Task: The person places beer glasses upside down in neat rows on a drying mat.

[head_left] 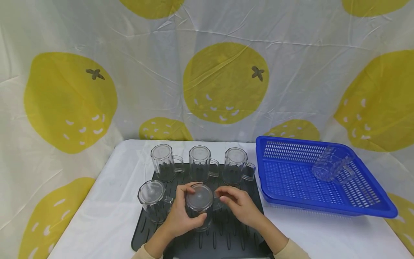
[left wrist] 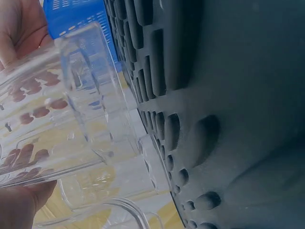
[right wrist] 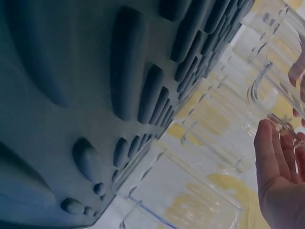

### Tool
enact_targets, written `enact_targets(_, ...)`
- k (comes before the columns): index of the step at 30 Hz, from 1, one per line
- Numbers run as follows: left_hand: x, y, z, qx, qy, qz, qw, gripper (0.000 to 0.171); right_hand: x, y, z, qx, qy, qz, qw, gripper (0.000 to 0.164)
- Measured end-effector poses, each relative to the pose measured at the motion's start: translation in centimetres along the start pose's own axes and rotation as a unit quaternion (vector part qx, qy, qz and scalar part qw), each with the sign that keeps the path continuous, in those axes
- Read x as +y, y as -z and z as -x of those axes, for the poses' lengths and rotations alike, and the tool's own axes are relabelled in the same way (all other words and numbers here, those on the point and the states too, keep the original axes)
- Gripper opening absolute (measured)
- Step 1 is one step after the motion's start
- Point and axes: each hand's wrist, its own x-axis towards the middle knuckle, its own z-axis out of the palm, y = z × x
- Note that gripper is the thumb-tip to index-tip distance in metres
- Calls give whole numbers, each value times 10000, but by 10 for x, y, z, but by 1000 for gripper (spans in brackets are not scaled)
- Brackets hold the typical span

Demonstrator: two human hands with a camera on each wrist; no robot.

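An upside-down clear glass mug [head_left: 199, 198] stands over the dark grey drying mat [head_left: 223, 241]; its rim is close over the mat in the left wrist view. My left hand [head_left: 181, 212] grips this mug round its sides, thumb in front and fingers behind, near the upturned base. At its right side my right hand [head_left: 240, 207] pinches the handle [right wrist: 283, 126] between bent fingertips and thumb. Just left of my left hand is another upturned mug [head_left: 154, 201]. Behind, an upturned row holds a left mug [head_left: 165, 163], a middle mug [head_left: 200, 163] and a right mug [head_left: 235, 166].
To the right stands a blue plastic basket [head_left: 291, 199] with slotted walls, and one glass mug [head_left: 330, 165] lies tilted in it. Raised ribs cover the mat. A white cloth [head_left: 97, 216] covers the table, and a lemon-print curtain [head_left: 155, 79] hangs behind.
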Motion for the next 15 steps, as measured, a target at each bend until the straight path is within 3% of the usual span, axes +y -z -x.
enact_targets(7, -5, 1, -1, -38, 1, 488, 9988, 58, 2, -4, 2, 150, 74, -71, 9998, 21)
enact_targets(15, -7, -1, -2, 82, 62, 606, 9981, 64, 6, -8, 3, 271, -15, -105, 9996, 21)
